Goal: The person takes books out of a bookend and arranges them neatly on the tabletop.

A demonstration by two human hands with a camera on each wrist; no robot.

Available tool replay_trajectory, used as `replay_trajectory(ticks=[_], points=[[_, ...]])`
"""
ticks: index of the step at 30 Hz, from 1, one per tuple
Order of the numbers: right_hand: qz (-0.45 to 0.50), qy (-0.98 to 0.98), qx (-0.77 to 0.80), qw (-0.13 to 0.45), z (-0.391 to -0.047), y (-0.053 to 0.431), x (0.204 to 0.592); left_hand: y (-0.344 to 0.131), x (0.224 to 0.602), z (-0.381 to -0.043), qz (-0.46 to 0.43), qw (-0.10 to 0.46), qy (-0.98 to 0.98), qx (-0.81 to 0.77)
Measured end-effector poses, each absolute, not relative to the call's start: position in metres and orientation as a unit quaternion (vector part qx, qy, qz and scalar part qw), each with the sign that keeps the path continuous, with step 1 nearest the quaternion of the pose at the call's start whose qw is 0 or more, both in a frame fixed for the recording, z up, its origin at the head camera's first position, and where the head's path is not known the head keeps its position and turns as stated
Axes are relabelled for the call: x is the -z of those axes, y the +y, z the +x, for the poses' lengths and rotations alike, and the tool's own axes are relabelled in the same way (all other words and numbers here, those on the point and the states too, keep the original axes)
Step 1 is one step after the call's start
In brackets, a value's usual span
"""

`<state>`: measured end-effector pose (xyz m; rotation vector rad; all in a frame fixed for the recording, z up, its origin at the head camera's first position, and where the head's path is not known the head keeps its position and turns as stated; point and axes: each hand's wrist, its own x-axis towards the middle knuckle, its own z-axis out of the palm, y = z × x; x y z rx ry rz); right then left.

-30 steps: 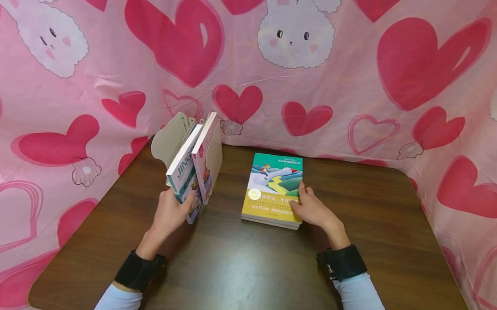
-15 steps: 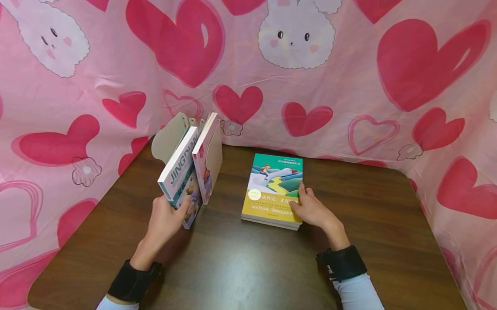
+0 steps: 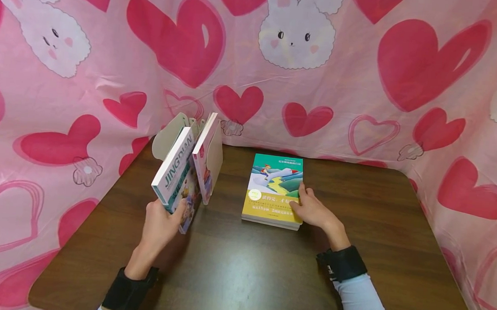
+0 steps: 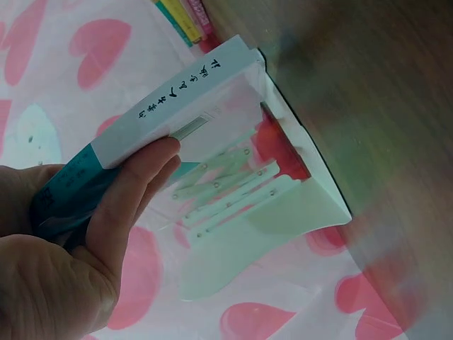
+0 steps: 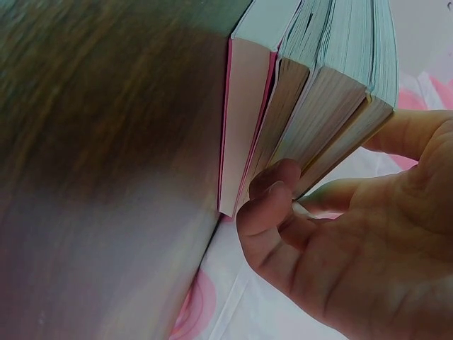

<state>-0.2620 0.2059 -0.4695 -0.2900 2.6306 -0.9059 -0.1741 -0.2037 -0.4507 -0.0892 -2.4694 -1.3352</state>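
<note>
Left hand (image 3: pixel 160 227) has drawn the teal-and-white book (image 3: pixel 179 170) nearer.
It clasps the book, which leans over the surface (image 3: pixel 246 272); the right hand (image 3: pixel 316 211) touches the right edge of the book stack (image 3: pixel 272 186), whether holding it I cannot tell. Beyond, a pink book (image 3: pixel 200 162) stands in the cream holder (image 3: pixel 164 143), which the first seems to be leaving.

This looks like a tabletop reading corner walled in by cloth; whether it belongs to a home, school or studio cannot be told. A dark wood-grain table (image 3: pixel 247 267) spreads beneath the fingers. Pink fabric (image 3: pixel 349 80) printed with hearts and rabbits hangs beyond and to both sides of them. A cream book stand (image 3: pixel 165 141) stands past the left fingers (image 3: pixel 179 212), and a stack of books (image 3: pixel 272 189) lies against the right fingers (image 3: pixel 303 191).
</note>
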Motion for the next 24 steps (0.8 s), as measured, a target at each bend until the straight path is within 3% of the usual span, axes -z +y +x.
replay_trajectory(ticks=[24], points=[[-0.101, 0.923, 0.326, 0.175, -0.261, 0.206, 0.467, -0.199, 0.427, -0.145, 0.011, 0.136, -0.879, 0.458]])
